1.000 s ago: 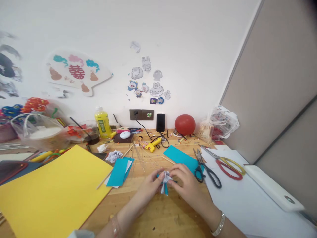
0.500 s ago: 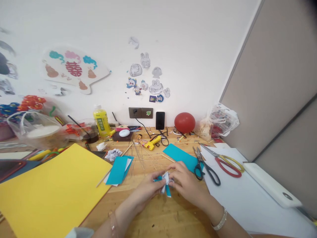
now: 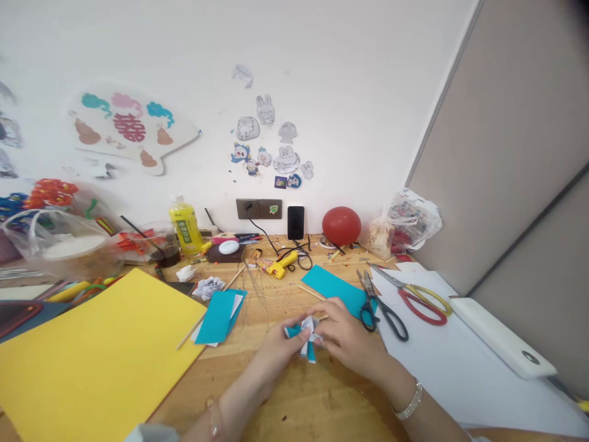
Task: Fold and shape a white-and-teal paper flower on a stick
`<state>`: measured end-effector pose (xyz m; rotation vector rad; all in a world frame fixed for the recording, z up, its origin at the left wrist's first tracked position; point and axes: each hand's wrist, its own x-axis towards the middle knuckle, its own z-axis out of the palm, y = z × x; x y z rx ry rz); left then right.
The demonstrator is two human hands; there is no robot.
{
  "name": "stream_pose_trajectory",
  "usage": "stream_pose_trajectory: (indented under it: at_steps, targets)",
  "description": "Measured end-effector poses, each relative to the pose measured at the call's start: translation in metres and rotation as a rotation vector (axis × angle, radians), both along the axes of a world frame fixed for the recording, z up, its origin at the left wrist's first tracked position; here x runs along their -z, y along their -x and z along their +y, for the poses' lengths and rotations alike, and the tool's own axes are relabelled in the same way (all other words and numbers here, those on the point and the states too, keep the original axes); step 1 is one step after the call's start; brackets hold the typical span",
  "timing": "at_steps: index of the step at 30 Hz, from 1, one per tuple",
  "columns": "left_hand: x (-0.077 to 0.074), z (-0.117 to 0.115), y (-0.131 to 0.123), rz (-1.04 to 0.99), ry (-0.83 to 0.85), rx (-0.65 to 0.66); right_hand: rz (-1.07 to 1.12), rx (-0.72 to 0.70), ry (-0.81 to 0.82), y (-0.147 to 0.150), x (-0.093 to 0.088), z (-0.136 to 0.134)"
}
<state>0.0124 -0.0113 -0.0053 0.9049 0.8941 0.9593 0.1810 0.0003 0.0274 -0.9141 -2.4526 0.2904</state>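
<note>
Between my two hands is a small paper piece [image 3: 309, 334] with white and blue strips sticking out of it. My left hand [image 3: 281, 344] pinches it from the left, thumb on top. From the right, my right hand [image 3: 343, 331] has its fingertips closed on the piece's edge; part of the paper is hidden behind the fingers. A folded stack of blue paper [image 3: 221, 316] with white sheets lies left of my hands. Behind my right hand rests a blue paper sheet [image 3: 338, 288], with black-handled scissors [image 3: 384, 310] partly over it.
A large yellow sheet [image 3: 105, 356] covers the left side. White paper [image 3: 460, 368], red-and-yellow-handled scissors [image 3: 426, 301] and a white case [image 3: 501, 337] lie at right. Farther back are a yellow glue gun [image 3: 280, 266], a phone [image 3: 296, 223], a bottle [image 3: 184, 227] and a red balloon [image 3: 341, 225].
The camera view has shifted slightly. My right fingers have moved a little at the paper piece, and its white strips lie slightly differently. Both hands stay on it.
</note>
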Motion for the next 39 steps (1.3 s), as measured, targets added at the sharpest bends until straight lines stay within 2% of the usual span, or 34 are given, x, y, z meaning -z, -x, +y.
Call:
stream_pose_trajectory:
  at_steps: [5, 10, 14, 18, 24, 28, 31, 36, 39]
  targets:
    - [0.003, -0.001, -0.003, 0.04, 0.019, -0.073, 0.008, -0.007, 0.001, -0.001, 0.001, 0.001]
    - [-0.001, -0.002, -0.003, 0.002, 0.013, -0.083, 0.142, 0.078, 0.122, -0.004, 0.005, 0.005]
    - [-0.007, -0.007, -0.004, -0.078, 0.088, -0.098, 0.247, 0.112, 0.191, -0.006, 0.006, 0.008]
    - [-0.008, -0.007, -0.002, -0.174, 0.126, -0.049, 0.299, 0.08, 0.206, -0.008, 0.004, 0.009]
    - [-0.008, -0.002, 0.003, -0.28, 0.093, 0.037, 0.399, 0.041, 0.188, -0.011, 0.005, 0.013]
    - [-0.009, 0.0, 0.004, -0.344, 0.087, 0.025, 0.505, 0.009, 0.255, -0.011, 0.005, 0.013]
    - [-0.01, -0.001, 0.004, -0.356, 0.098, 0.025, 0.535, 0.002, 0.293, -0.008, 0.004, 0.01]
    - [-0.013, -0.004, 0.004, -0.31, 0.019, 0.096, 0.523, 0.054, 0.293, -0.001, 0.001, 0.004]
    - [-0.013, -0.004, 0.004, -0.318, 0.005, 0.067, 0.522, 0.041, 0.299, -0.002, 0.0, 0.002]
